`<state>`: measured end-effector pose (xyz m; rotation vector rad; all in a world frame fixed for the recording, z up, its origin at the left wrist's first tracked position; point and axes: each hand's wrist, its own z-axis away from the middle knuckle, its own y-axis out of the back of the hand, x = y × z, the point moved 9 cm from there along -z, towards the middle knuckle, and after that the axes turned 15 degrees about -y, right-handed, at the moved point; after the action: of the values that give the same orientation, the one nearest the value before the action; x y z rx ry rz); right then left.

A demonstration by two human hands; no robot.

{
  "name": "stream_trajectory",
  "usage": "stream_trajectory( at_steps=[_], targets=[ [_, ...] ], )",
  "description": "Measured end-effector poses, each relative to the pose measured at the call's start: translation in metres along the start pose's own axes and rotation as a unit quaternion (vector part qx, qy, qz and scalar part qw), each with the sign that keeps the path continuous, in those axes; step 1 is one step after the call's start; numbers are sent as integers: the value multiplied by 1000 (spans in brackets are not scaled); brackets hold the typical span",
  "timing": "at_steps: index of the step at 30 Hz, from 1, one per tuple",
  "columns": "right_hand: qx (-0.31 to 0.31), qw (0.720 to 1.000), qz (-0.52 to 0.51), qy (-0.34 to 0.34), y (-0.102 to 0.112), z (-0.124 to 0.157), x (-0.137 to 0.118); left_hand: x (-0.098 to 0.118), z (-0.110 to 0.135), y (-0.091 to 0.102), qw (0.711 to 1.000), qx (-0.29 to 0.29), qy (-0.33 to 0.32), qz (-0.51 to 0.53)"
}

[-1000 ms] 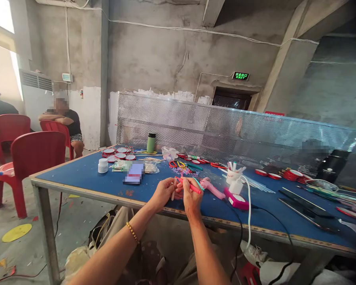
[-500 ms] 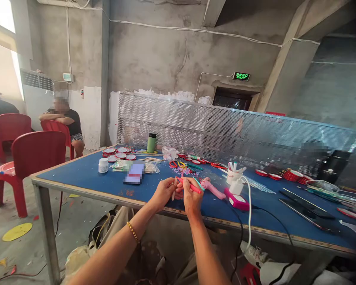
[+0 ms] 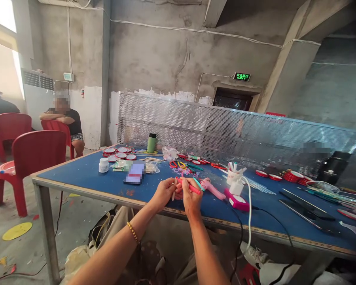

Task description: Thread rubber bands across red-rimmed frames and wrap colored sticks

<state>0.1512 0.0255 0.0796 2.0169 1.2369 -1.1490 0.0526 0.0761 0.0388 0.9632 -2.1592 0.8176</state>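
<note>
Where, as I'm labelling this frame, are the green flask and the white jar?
Green cylindrical flask point(image 3: 151, 145): head view, middle of its body.
Small white round jar point(image 3: 103, 166): head view, its side wall.

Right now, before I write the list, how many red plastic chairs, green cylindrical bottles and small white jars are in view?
Red plastic chairs: 3
Green cylindrical bottle: 1
Small white jar: 1
Total: 5

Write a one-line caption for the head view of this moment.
At a blue table, the left hand pinches a pale stick while the right hand grips a red stick, beside a pink tool.
</note>
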Motion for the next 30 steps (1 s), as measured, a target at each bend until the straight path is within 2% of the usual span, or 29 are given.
stream_trajectory(
  at_steps=[30],
  targets=[
    [18,1000,-1,11,3,1,-2,2,1,-2,1000,-4,10,-2]
  ],
)
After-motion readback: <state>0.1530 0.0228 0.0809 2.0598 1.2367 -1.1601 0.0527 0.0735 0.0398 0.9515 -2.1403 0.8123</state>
